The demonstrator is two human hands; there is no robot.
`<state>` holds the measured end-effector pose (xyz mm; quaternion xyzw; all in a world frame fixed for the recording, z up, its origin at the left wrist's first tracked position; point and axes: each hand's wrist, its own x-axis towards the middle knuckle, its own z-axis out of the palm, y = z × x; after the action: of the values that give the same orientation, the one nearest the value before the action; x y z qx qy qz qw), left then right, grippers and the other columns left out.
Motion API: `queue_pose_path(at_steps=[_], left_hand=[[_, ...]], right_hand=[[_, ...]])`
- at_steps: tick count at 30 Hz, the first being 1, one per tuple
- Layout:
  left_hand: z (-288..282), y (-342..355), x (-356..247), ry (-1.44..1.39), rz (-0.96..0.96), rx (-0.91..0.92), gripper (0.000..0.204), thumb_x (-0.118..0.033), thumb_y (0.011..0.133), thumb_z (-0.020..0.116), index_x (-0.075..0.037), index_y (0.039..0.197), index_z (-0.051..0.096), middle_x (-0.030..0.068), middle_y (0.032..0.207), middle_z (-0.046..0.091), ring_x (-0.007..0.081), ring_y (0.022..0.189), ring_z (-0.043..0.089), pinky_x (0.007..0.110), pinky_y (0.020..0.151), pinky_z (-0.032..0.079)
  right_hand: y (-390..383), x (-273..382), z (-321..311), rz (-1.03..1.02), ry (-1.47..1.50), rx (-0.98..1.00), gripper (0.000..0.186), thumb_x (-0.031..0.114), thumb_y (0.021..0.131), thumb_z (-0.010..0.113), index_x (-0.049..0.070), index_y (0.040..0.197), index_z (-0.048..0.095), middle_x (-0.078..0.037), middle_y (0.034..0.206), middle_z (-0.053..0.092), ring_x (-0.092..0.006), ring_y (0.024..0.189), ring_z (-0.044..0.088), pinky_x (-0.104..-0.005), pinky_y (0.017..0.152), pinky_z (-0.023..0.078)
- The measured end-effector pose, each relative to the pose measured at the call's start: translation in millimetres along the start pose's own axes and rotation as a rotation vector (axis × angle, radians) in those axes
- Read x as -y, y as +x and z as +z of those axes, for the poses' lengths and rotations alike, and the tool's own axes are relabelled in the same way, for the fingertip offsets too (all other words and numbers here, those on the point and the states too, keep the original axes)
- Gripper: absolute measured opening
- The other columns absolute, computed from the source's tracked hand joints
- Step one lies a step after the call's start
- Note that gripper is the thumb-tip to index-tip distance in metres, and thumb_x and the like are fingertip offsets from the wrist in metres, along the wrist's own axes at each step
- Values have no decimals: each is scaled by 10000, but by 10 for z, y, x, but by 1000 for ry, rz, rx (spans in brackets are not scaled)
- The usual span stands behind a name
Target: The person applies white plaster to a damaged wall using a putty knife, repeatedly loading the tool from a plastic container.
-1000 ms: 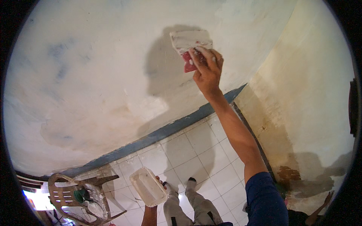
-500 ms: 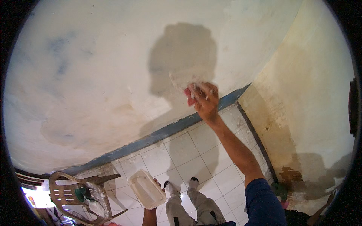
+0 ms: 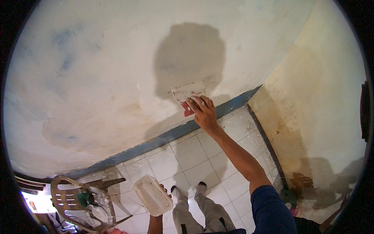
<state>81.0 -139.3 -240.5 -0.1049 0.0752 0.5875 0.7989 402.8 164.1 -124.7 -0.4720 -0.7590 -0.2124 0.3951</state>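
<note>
My right hand is closed around the red handle of a wide putty knife. The knife's broad blade, smeared with pale putty, lies against or just off the cream wall, low down within the shadow of my head. Down at the lower middle, my left hand holds a white rectangular plastic tray from below. Only a few fingertips show at the tray's right edge, and the rest of that hand is hidden beneath it. Whitish residue coats the tray's inside.
A brown plastic chair stands at lower left, bearing a green container and a whitish bag-like thing. A blue band runs along the wall's foot above white floor tiles. A yellowish stained wall rises on the right.
My right hand and the putty knife have shifted left and slightly down along the wall, and the blade now shows more fully. The left hand and tray have barely moved.
</note>
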Motion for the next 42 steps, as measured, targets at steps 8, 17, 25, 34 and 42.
queue_pose_path(at_steps=[8,17,25,34,42], left_hand=[[100,-42,-8,23,32,19,706,-422,877,647,-98,1431,353,172,1359,436,355,1233,473,633,1008,407],[96,-55,33,18,34,60,762,-494,864,636,-91,1439,341,181,1369,430,370,1241,464,648,1004,411],[44,-130,-96,3,64,11,757,-456,865,649,-88,1445,330,180,1364,429,366,1247,456,642,1009,402],[51,-118,16,1,59,55,788,-493,851,651,-74,1437,332,185,1368,422,358,1240,462,634,1009,410],[19,-168,-65,27,46,31,792,-495,848,655,-99,1452,328,183,1383,411,365,1248,455,636,1011,409]], right_hand=[[987,216,-404,-57,57,-288,529,-1,696,645,136,1208,657,-57,1241,551,-274,1115,504,-422,931,414],[31,242,439,-7,-59,-75,413,29,779,642,177,1161,693,-62,1243,528,-268,1092,496,-416,924,402],[1050,371,-572,-28,49,-268,551,24,709,624,202,1230,655,-45,1323,549,-279,1127,508,-430,969,393],[526,354,-16,-5,2,-91,538,-41,720,613,149,1219,676,-16,1279,588,-256,1140,488,-386,931,400],[250,392,-115,-75,101,-90,482,4,733,633,136,1195,664,-26,1241,590,-264,1105,521,-412,927,420]])
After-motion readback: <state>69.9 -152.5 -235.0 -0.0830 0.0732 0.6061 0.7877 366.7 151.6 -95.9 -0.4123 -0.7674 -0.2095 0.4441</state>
